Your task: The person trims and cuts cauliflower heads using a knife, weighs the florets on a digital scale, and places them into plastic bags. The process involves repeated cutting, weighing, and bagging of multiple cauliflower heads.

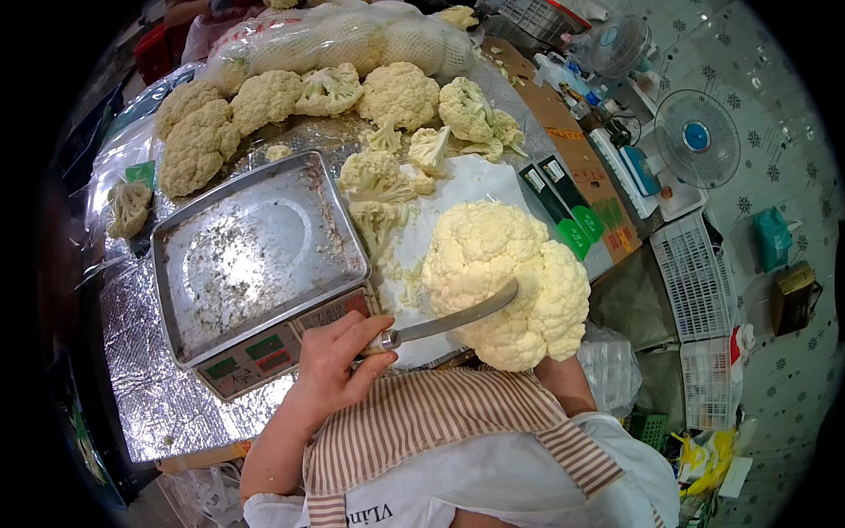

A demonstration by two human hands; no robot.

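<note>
My left hand (343, 366) grips the handle of a knife with a curved metal blade (462, 319). The blade's tip lies over the curds of a large cauliflower head (505, 264). That head overlaps the front of my striped apron, and my right forearm runs in under it. It rests in my right hand, whose fingers are hidden beneath it. Left of the head stands a digital scale (247, 369) with an empty, stained metal tray (244, 231). Cut cauliflower pieces (373, 175) lie between tray and head, on and beside a white sheet (462, 178).
Whole cauliflower heads (198, 145) line the back of the foil-covered table (145, 343), before a plastic bag of netted heads (343, 39). Black-and-green packets (561, 201) lie near the right edge. Beyond are cardboard (581, 152), a fan (696, 137) and white plastic crates (693, 284).
</note>
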